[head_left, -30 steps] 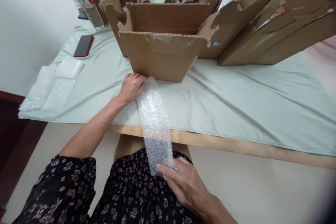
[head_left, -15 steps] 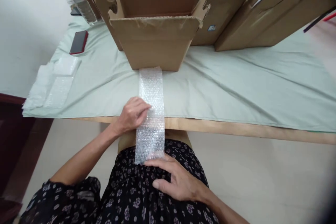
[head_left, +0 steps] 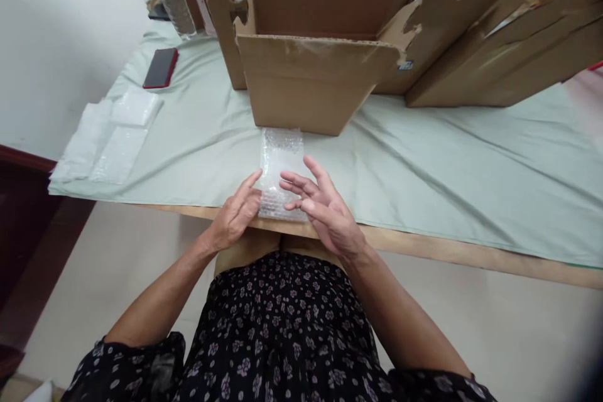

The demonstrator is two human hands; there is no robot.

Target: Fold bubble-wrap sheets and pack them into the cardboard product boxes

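A strip of clear bubble wrap, folded over on itself, lies flat at the table's front edge, just before a cardboard box. At its left edge is my left hand, index finger stretched out and holding nothing; whether its fingertips press on the wrap I cannot tell. Over the right side of the wrap, my right hand has its fingers spread and nothing in them. Part of the wrap is hidden behind those fingers.
An open cardboard box stands right behind the wrap, with more boxes at the back right. Flat bubble wrap pieces lie on the left of the green cloth. Beyond them are a phone and a plastic bottle.
The long strip that hung over the table edge onto my lap is now folded up and shorter on the table. My right hand has come up from my lap and let go of its end.
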